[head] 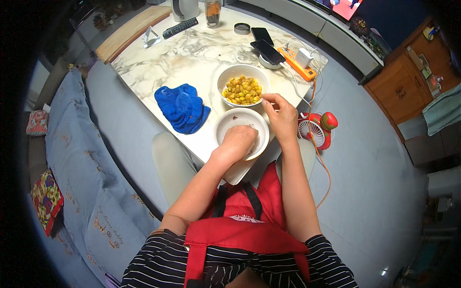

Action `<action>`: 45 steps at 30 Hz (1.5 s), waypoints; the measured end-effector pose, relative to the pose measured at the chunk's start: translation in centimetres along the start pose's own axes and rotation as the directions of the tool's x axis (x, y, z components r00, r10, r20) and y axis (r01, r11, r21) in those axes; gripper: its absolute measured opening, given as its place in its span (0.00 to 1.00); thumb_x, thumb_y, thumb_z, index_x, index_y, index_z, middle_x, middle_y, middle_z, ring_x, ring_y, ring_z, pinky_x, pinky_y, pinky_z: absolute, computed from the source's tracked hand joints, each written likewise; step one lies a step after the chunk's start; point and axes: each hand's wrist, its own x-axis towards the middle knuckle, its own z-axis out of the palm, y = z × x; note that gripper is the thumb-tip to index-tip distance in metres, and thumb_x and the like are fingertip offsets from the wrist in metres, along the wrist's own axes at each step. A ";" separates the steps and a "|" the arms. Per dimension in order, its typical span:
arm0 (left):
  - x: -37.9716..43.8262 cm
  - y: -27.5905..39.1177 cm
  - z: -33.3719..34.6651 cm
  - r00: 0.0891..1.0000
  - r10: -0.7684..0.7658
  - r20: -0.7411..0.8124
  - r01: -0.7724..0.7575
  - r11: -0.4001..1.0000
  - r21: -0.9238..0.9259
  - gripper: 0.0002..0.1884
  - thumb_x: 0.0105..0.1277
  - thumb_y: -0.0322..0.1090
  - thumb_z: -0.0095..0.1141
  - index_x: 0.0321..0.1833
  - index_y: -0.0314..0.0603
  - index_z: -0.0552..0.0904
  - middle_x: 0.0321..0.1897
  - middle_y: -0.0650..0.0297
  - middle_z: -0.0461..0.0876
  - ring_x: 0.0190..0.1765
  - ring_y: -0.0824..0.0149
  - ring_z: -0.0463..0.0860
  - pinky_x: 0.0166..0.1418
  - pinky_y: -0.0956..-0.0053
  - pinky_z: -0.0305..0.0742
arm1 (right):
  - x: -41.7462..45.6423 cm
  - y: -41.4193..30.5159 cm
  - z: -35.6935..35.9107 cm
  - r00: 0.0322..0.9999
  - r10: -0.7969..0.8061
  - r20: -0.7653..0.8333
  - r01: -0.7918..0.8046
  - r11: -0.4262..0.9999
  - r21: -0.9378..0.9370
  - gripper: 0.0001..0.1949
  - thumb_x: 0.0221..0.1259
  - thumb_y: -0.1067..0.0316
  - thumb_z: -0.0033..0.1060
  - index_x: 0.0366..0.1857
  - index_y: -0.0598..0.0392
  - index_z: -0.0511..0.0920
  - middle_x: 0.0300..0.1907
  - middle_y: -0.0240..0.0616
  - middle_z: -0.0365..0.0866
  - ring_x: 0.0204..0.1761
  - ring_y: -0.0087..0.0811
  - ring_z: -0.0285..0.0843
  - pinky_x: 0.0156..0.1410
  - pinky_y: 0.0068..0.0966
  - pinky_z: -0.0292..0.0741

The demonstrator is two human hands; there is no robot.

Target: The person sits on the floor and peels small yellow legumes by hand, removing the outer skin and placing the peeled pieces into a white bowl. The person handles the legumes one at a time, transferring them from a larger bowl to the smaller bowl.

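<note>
A white bowl [222,91] of small, oval, yellow-brown kernels or fruits [242,90] stands on the marble-patterned table. Closer to me is a second white bowl [220,124], with a few dark scraps inside. My left hand [239,140] reaches down into this nearer bowl, its fingers curled under and mostly hidden. At the right rim of the filled bowl is my right hand [282,113], thumb and forefinger close together; whether a small piece is between them is unclear. A crumpled blue cloth [182,108] lies left of the bowls.
Two phones [267,52] [262,36] and an orange power strip [297,64] with cables sit at the right. Toward the back are a remote control [180,27], a glass jar [213,14] and a folding stand [151,37]. A red fan [313,131] is beside my right knee.
</note>
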 end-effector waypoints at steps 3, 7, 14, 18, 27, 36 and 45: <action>-0.1 0.9 -0.9 0.999 -0.040 -0.014 0.040 0.999 -0.009 0.04 0.50 0.27 0.53 0.27 0.37 0.81 0.26 0.49 0.81 0.32 0.51 0.83 0.37 0.60 0.77 | -2.0 0.0 -0.9 0.996 0.082 0.026 -0.083 0.996 0.039 0.08 0.57 0.68 0.59 0.40 0.54 0.82 0.27 0.34 0.83 0.28 0.20 0.79 0.36 0.19 0.74; -0.1 0.8 0.1 0.994 -0.091 -0.068 0.092 0.996 0.015 0.03 0.49 0.29 0.54 0.23 0.39 0.81 0.23 0.50 0.80 0.29 0.49 0.81 0.35 0.58 0.75 | -4.1 -0.2 -1.5 0.991 0.132 0.029 -0.135 0.979 0.153 0.07 0.56 0.70 0.60 0.38 0.55 0.82 0.30 0.38 0.84 0.29 0.25 0.82 0.37 0.21 0.76; -0.3 1.4 -1.0 0.995 -0.086 -0.050 0.087 0.996 0.032 0.06 0.54 0.28 0.52 0.30 0.37 0.82 0.28 0.50 0.81 0.37 0.51 0.83 0.39 0.60 0.78 | -5.4 -0.5 -1.4 0.991 0.114 0.073 -0.127 0.972 0.196 0.08 0.58 0.72 0.59 0.40 0.58 0.81 0.27 0.29 0.82 0.28 0.15 0.76 0.35 0.14 0.73; -1.0 1.0 -1.4 0.980 -0.155 -0.124 0.127 0.969 -0.210 0.04 0.54 0.29 0.56 0.30 0.37 0.79 0.28 0.51 0.80 0.33 0.52 0.81 0.39 0.64 0.75 | -5.9 -0.6 -1.5 0.989 0.119 0.085 -0.132 0.978 0.163 0.07 0.58 0.72 0.59 0.40 0.57 0.81 0.28 0.32 0.82 0.28 0.17 0.77 0.35 0.16 0.73; -2.3 0.6 -4.3 0.927 -0.374 -0.025 0.144 0.417 -0.898 0.07 0.60 0.28 0.60 0.39 0.32 0.82 0.29 0.65 0.82 0.29 0.77 0.78 0.35 0.82 0.74 | -6.6 -1.6 -1.3 0.976 0.154 0.155 -0.190 0.948 0.253 0.09 0.58 0.71 0.60 0.41 0.58 0.80 0.32 0.37 0.84 0.32 0.22 0.82 0.39 0.19 0.77; -2.9 0.2 -4.5 0.945 -0.326 0.035 0.119 0.242 -0.963 0.09 0.60 0.28 0.60 0.41 0.30 0.83 0.30 0.62 0.83 0.31 0.76 0.80 0.36 0.84 0.76 | -6.9 -1.3 -0.6 0.939 0.209 0.272 -0.319 0.821 0.474 0.10 0.60 0.71 0.59 0.44 0.61 0.78 0.34 0.33 0.82 0.32 0.18 0.79 0.37 0.16 0.76; -2.9 0.1 -4.4 0.939 -0.343 0.036 0.105 0.183 -0.977 0.06 0.62 0.29 0.59 0.35 0.33 0.80 0.25 0.63 0.82 0.26 0.78 0.78 0.29 0.85 0.74 | -7.2 -1.3 -0.7 0.930 0.152 0.335 -0.345 0.679 0.648 0.12 0.59 0.76 0.59 0.46 0.64 0.77 0.40 0.35 0.81 0.37 0.19 0.78 0.41 0.14 0.76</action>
